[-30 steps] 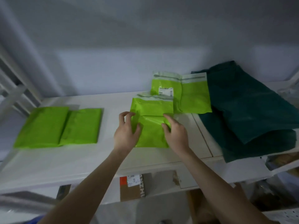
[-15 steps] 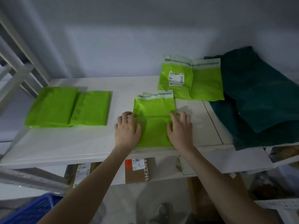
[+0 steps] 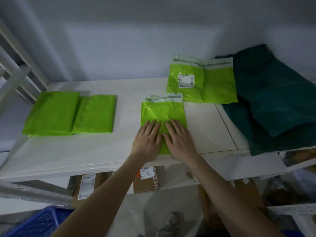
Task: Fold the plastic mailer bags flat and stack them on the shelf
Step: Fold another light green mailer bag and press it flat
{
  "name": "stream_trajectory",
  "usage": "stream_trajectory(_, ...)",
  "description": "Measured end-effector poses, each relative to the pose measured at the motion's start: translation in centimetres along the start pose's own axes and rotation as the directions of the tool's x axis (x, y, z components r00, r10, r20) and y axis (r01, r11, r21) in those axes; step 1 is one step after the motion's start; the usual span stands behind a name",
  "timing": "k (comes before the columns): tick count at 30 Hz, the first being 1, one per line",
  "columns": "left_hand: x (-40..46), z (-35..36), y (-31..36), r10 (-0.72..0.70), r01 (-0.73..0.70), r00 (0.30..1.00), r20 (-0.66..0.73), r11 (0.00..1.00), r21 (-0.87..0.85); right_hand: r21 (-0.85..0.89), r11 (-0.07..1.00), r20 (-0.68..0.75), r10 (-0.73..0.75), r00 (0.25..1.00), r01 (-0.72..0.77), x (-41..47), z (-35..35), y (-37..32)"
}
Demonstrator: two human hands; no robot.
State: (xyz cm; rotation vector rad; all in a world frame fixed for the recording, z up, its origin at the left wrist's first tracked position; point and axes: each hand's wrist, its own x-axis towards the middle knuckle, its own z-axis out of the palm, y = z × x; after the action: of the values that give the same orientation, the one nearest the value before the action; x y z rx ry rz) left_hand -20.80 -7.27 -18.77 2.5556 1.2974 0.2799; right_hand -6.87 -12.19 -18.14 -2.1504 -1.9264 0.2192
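Head view, largest item first: the white shelf (image 3: pixel 95 151) spans the frame under your forearms, its front edge just below your wrists. Right of your right fingers, the dark green bags (image 3: pixel 273 100) lie heaped on the shelf's right end and overhang its edge. Well to the left of your left fingers, two folded green mailers (image 3: pixel 68 115) lie flat, side by side and overlapping at their inner edges. Beyond your fingertips and slightly right, an unfolded mailer (image 3: pixel 203 82) lies flat with its pale seal strip toward the wall and a printed label on its left half; its right edge touches the dark green bags.

Directly under your fingers lies the work mailer (image 3: pixel 162 112), folded narrow, seal strip at the far end, near end at the shelf's front edge. Its far right corner touches or overlaps the unfolded mailer's near edge; you cannot tell which.

Your left hand (image 3: pixel 147 141) rests palm down on the mailer's near left part. Fingers are extended and slightly spread, gripping nothing, pressed flat on the plastic. Your right hand (image 3: pixel 179 141) rests palm down on the near right part in the same manner: fingers straight, slightly spread, nothing grasped. The two hands lie just beside each other, thumbs nearly touching at the centre.

Below your wrists, cardboard boxes (image 3: pixel 147 178) sit on the lower level.
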Motion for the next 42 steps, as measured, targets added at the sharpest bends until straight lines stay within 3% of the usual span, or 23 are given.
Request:
stream_trajectory(9, 0.1, -0.8, 0.2, -0.020, 0.019, 0.998, 0.064, 1.000, 0.017, -0.059, 0.997, 0.063, 0.047, 0.997, -0.043, -0.1, -0.4, -0.6)
stream_trajectory(24, -0.5, -1.9, 0.3, -0.087, 0.083, 0.995, 0.051, 0.993, 0.081, -0.134, 0.988, 0.069, 0.083, 0.994, -0.073, -0.1, -2.3, -1.5)
stream_trajectory(33, -2.0, -0.8, 0.7, -0.151, 0.154, 0.988, 0.043, 0.985, -0.076, -0.038, 0.997, 0.078, 0.070, 0.994, -0.067, -1.5, -1.1, -1.2)
stream_trajectory(37, -1.0, -3.4, 1.3, -0.322, 0.293, 0.944, -0.072, 0.919, -0.263, 0.097, 0.987, 0.056, 0.123, 0.991, -0.128, 0.5, -3.3, -1.2)
stream_trajectory(42, 3.5, -4.2, 1.3, -0.243, 0.195, 0.943, -0.227, 0.957, -0.215, 0.069, 0.996, -0.176, 0.064, 0.982, -0.053, 4.6, -4.0, -1.4)
